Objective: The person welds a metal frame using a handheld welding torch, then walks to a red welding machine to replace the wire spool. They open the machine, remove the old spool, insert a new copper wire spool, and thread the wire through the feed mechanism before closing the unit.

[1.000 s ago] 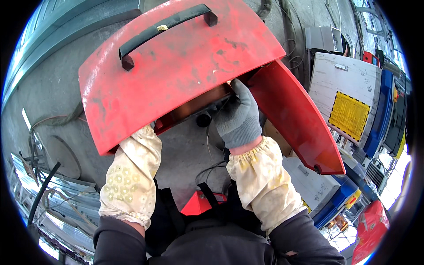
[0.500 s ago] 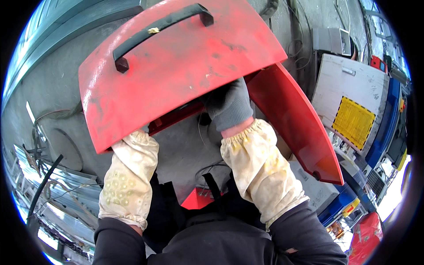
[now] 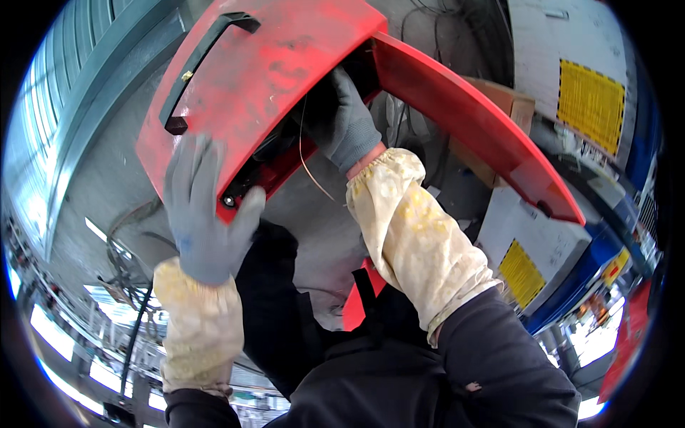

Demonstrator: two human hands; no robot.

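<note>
One hand [image 3: 344, 121], the right, inside red casing [image 3: 307, 53]; left hand [image 3: 205, 214] spread

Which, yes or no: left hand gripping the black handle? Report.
No, the left hand is open near the lower end of the black handle.

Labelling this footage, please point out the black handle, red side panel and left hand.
Black handle [image 3: 197, 57], head view: its bar.
Red side panel [image 3: 471, 110], head view: its middle.
Left hand [image 3: 203, 221], head view: its gloved back.

We find a yellow label [image 3: 591, 107] on the far white box [image 3: 535, 46], another label [image 3: 521, 274] on the near box [image 3: 546, 235]; neither is legible.
</note>
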